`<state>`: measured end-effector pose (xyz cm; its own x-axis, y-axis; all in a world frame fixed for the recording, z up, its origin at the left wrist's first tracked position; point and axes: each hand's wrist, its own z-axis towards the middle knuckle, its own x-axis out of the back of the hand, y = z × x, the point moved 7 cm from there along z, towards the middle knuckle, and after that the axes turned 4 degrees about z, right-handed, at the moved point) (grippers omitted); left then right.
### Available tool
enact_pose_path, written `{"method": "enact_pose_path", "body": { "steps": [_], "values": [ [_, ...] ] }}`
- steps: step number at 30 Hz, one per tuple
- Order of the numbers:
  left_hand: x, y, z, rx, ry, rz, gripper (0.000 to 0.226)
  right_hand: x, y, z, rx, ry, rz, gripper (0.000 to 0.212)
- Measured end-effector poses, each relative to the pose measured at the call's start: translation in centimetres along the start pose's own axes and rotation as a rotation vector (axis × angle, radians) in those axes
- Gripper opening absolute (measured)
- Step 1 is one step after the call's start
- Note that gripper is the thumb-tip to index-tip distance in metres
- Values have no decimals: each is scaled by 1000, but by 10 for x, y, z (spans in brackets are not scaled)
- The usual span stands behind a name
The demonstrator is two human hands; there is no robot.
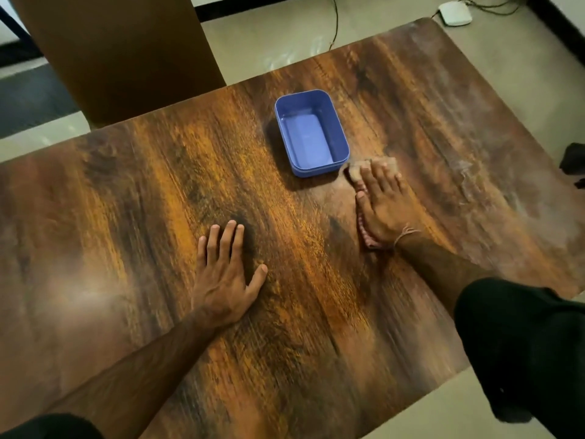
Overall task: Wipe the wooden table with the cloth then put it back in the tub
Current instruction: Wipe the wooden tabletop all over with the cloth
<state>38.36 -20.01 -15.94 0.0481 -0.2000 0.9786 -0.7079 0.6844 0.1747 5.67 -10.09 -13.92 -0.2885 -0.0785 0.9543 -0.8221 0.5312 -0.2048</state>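
Nearest to us is the black sleeve (522, 343) of the right arm, which comes in below and to the right of the blue tub (319, 172). Now from the left: far left of the tub and behind it stands a brown chair (120, 52), close against the wooden table (126, 201). In front of the tub and to its left, the left hand (221, 274) lies flat on the wood with all 5 fingers straight; it holds nothing. The tub stands on the table, and the cloth is not in it. The cloth (354, 172) is just beside the tub's near right corner, pressed on the table under the right hand (386, 204). This hand is not clenched; its fingers are stretched out over the cloth and push it down. Only a beige front part and a reddish striped edge show. We judge the cloth to be light, soft and limp, so it will fold and drag. To lift it into the tub we would gather it in the middle with fingers and thumb, because a corner pinch lets the rest trail.
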Motion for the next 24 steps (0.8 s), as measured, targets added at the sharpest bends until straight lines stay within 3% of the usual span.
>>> {"method": "enact_pose_path", "body": {
  "steps": [5, 9, 12, 19, 21, 24],
  "values": [
    [-3, 4, 6, 1, 12, 10, 89, -5, -13, -2, -145, 53, 28, 71],
    [-2, 10, 11, 19, 11, 3, 88, -34, -60, -49, 83, -2, 22, 65],
    [-2, 17, 16, 46, 6, -27, 87, -30, -47, -43, 199, -45, -11, 65],
    [-8, 44, 27, 97, 4, -63, 85, 0, 8, 10, -89, 47, 12, 68],
    [-9, 58, 31, 93, 23, -58, 82, -5, 0, -5, -47, 60, 11, 67],
    [-11, 85, 42, 84, 24, -62, 80, -14, 6, -42, 174, 32, -25, 64]
  ]
}}
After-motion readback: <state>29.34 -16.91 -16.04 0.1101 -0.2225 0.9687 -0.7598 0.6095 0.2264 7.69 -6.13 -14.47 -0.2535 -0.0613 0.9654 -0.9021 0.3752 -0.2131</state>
